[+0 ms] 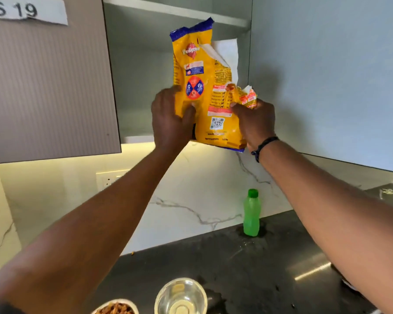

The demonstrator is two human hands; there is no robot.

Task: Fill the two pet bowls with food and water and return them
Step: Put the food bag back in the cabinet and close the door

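Note:
Both my hands hold a yellow pet food bag (200,87) upright at the mouth of an open upper cabinet (136,87). My left hand (170,118) grips the bag's lower left side. My right hand (254,123) grips its lower right side, where a torn flap is folded over. The bag's bottom is at the level of the cabinet's lower shelf edge. On the dark counter (247,264) below, a bowl of brown kibble (116,308) shows at the bottom edge. Beside it on the right stands a clear bowl (180,295) that looks to hold water.
The cabinet door (48,87) is swung open at the left, with a paper label on it. A green plastic bottle (251,213) with its cap on stands on the counter by the marble backsplash. A wall socket (109,179) sits under the cabinet.

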